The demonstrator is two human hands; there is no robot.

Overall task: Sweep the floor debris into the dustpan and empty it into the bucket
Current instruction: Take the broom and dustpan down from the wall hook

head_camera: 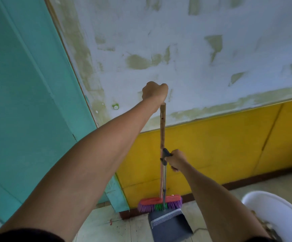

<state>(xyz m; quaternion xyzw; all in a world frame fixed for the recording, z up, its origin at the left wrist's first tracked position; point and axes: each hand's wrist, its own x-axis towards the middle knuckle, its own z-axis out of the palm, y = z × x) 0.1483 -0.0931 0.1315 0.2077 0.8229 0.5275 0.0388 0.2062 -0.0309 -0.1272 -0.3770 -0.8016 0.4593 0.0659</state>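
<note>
My left hand (154,92) is closed around the top of the broom's wooden handle (162,130). The broom head (159,203), red with purple and green bristles, rests on the floor against the yellow wall base. My right hand (176,160) grips the grey handle of the long-handled dustpan (169,224), which stands on the floor just in front of the broom head, its comb edge facing up. The white bucket (271,205) sits at the lower right, with brown debris visible inside it.
A teal door (28,102) fills the left side, its frame meeting the floor near the broom. The patchy white wall (176,41) above a yellow panel (220,145) stands straight ahead. Small red specks lie on the tiled floor (106,222) left of the dustpan.
</note>
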